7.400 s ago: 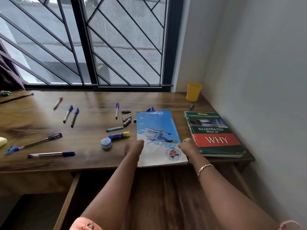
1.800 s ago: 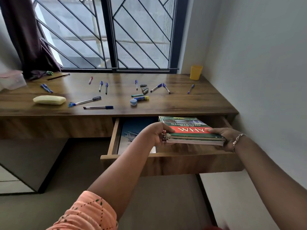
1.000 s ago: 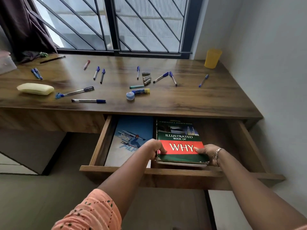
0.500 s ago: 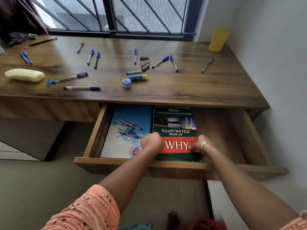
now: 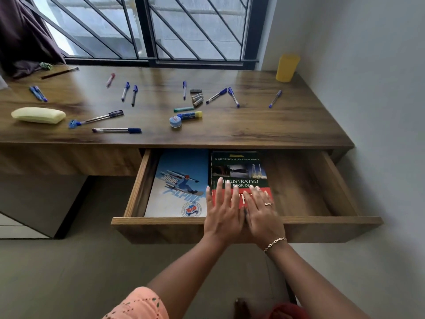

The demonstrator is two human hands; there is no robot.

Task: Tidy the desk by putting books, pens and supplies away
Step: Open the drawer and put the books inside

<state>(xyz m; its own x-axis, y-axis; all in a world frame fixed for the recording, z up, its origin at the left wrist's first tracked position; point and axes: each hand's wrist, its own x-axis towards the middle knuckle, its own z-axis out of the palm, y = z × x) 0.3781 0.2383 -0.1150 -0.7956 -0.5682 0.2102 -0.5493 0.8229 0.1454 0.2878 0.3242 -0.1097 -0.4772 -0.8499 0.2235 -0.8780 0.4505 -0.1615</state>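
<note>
Wood-grain desk (image 5: 287, 125) sits under a black-barred window (image 5: 184, 26) at 12 o'clock, daylight coming through. Dark curtain (image 5: 20, 35) at 10, plain white wall (image 5: 368, 88) at 3, grey floor (image 5: 80, 272) down at 7.

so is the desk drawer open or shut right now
Open: the drawer is pulled out from the desk, the green Illustrated book lying flat inside.
</note>
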